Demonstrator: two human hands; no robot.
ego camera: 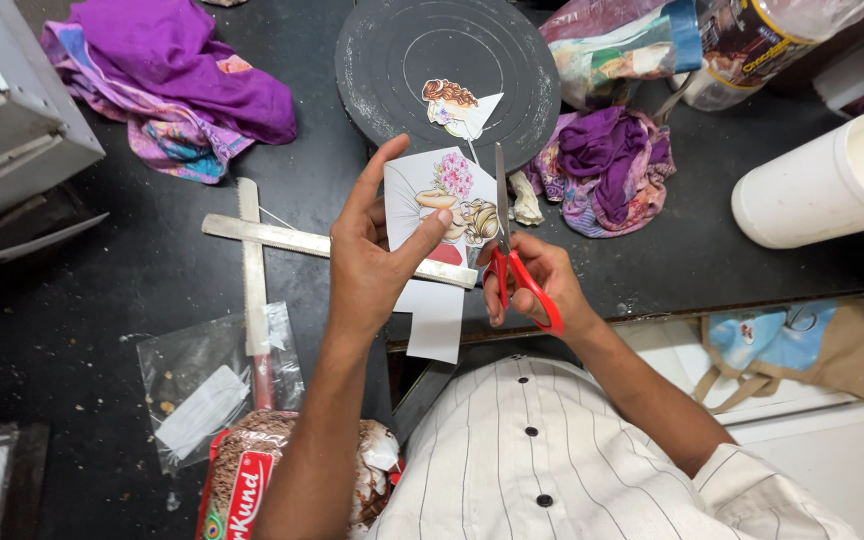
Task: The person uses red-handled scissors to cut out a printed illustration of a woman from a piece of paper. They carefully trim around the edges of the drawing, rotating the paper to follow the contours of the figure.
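The left hand point(367, 262) pinched a printed picture sheet point(442, 200) between thumb and fingers, holding it up just past its fingertips. The right hand point(532, 285) gripped red-handled scissors point(508, 255), fingers closed through the loops, blades upright against the sheet's right edge. By the look of it, the cutting was only partly done: white margin remained around the figure. Beyond both hands, one cut-out figure point(452, 105) already lay on a dark round disc point(392, 60). A metal ruler point(272, 236) lay left of the left hand.

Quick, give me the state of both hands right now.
Left hand: closed on the printed paper picture, thumb across its front.
Right hand: closed on the red-handled scissors, blades pointing up along the paper's edge.
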